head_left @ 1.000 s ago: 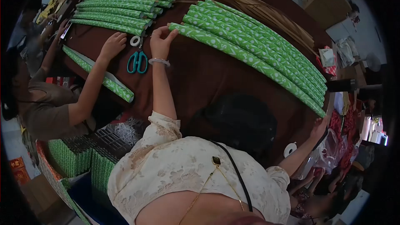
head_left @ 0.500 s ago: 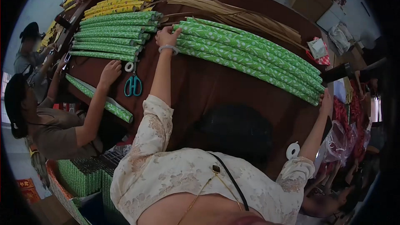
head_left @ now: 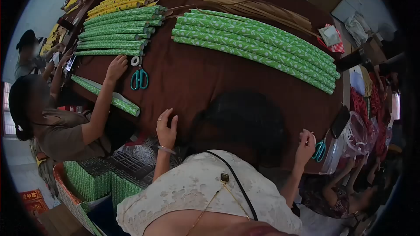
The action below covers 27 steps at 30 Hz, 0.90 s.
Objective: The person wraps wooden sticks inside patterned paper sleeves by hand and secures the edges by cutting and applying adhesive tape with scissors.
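My left hand (head_left: 166,129) is raised near the front edge of the brown-covered table (head_left: 183,78), fingers stretched and thumb apart, holding nothing. My right hand (head_left: 306,146) is at the front right of the table, its fingers curled together; whatever they may hold is hidden. Just right of it lies a pair of teal-handled scissors (head_left: 320,150). Beyond both hands, a row of green patterned wrapping paper rolls (head_left: 253,48) lies side by side, untouched.
A co-worker's hand (head_left: 117,67) rests left, near more green rolls (head_left: 113,30), a tape roll (head_left: 135,61) and other teal scissors (head_left: 140,79). Yellow rolls (head_left: 127,3) and brown strips (head_left: 236,4) lie behind. A dark phone-like object (head_left: 340,122) sits at the right edge.
Both my hands have let go of the ends of the green rolls and drawn back toward me. The white tape roll at the front right is no longer visible, where my right hand now is.
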Each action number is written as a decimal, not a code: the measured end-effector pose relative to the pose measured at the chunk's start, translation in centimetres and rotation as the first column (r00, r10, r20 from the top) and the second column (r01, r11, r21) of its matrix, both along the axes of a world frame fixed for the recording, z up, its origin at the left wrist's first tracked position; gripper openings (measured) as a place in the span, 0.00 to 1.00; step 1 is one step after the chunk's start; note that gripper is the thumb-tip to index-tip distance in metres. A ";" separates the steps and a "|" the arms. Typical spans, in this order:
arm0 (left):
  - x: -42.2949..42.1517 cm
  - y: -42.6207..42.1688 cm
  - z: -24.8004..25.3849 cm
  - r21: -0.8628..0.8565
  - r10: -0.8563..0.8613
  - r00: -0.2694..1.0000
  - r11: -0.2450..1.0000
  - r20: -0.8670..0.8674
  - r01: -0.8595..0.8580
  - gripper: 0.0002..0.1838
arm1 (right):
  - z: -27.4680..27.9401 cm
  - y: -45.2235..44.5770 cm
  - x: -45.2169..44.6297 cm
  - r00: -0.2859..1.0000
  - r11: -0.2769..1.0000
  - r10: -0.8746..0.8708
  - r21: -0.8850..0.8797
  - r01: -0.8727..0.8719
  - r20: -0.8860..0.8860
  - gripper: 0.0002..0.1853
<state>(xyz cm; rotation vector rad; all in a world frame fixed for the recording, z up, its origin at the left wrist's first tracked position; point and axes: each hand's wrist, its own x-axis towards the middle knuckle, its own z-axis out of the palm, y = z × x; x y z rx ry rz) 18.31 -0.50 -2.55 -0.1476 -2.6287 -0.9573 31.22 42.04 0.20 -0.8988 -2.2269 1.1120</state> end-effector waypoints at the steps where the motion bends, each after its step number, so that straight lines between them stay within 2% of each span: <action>1: 0.8 0.1 -0.1 -0.014 0.048 0.999 0.999 0.025 -0.048 0.17 | 0.3 0.1 -0.4 1.000 1.000 -0.013 0.001 0.013 0.008 0.10; 3: 0.3 0.9 -0.4 0.060 0.035 0.998 0.997 0.055 -0.039 0.17 | 1.0 1.0 -2.1 0.989 0.953 0.146 0.270 -0.137 -0.016 0.10; 5: -0.7 1.3 -1.0 -0.258 -0.026 0.989 0.966 -0.148 -0.013 0.18 | 1.3 1.2 -4.8 0.959 0.928 0.270 0.290 -0.233 -0.092 0.10; 7: -1.0 1.4 -1.1 -0.203 0.006 0.991 0.979 -0.131 -0.032 0.17 | 2.9 0.1 -8.6 0.905 0.833 0.425 0.394 -0.389 -0.005 0.12; 9: -0.6 1.1 -1.4 -0.182 -0.005 0.987 0.983 -0.160 -0.024 0.16 | 3.5 -0.6 -13.5 0.809 0.598 0.581 0.628 -0.498 0.089 0.18; 11: -0.8 1.2 -1.3 -0.166 0.031 0.983 0.984 -0.179 -0.061 0.14 | 2.6 -1.6 -19.5 0.785 0.408 0.594 0.775 -0.482 0.176 0.23; 12: -0.7 1.1 -1.5 -0.156 0.022 0.985 0.986 -0.173 -0.049 0.14 | 2.0 -2.1 -22.7 0.758 0.384 0.628 0.777 -0.498 0.175 0.23; 14: -0.7 1.0 -1.5 -0.142 0.011 0.984 0.989 -0.179 -0.037 0.14 | 0.9 -3.5 -28.1 0.813 0.167 0.519 0.902 -0.398 0.263 0.27; 17: -0.2 0.8 -1.6 -0.087 0.066 0.988 0.993 -0.140 -0.078 0.14 | -0.4 -5.5 -33.5 0.784 0.075 0.478 0.871 -0.485 0.396 0.31; 18: -0.2 0.5 -2.2 -0.090 0.060 0.985 0.993 -0.159 -0.075 0.14 | -0.5 -6.4 -34.8 0.733 0.114 0.545 0.830 -0.546 0.408 0.30; 20: -0.1 0.3 -2.9 -0.039 0.050 0.978 0.997 -0.203 -0.059 0.14 | -1.2 -7.8 -36.6 0.772 -0.133 0.475 0.902 -0.411 0.422 0.26; 21: -0.2 0.3 -3.3 -0.055 0.053 0.972 0.996 -0.231 -0.067 0.14 | -0.9 -8.8 -37.2 0.778 -0.157 0.423 0.883 -0.442 0.465 0.25; 22: -0.3 0.4 -3.8 -0.076 0.070 0.965 0.993 -0.251 -0.092 0.15 | -0.5 -8.9 -37.3 0.771 -0.381 0.381 0.846 -0.373 0.511 0.24; 23: -0.3 0.4 -3.8 -0.046 0.048 0.970 0.997 -0.238 -0.061 0.14 | -1.9 -8.8 -40.0 0.768 -0.292 0.445 0.886 -0.361 0.460 0.23; 25: -0.2 0.6 -3.7 -0.055 0.081 0.980 0.994 -0.180 -0.092 0.14 | -2.9 -9.8 -41.8 0.704 -0.282 0.579 0.911 -0.301 0.411 0.25; 27: -0.4 0.6 -3.8 -0.052 0.110 0.981 0.991 -0.158 -0.120 0.14 | -0.4 -13.5 -39.4 0.658 -0.317 0.496 0.824 -0.470 0.566 0.25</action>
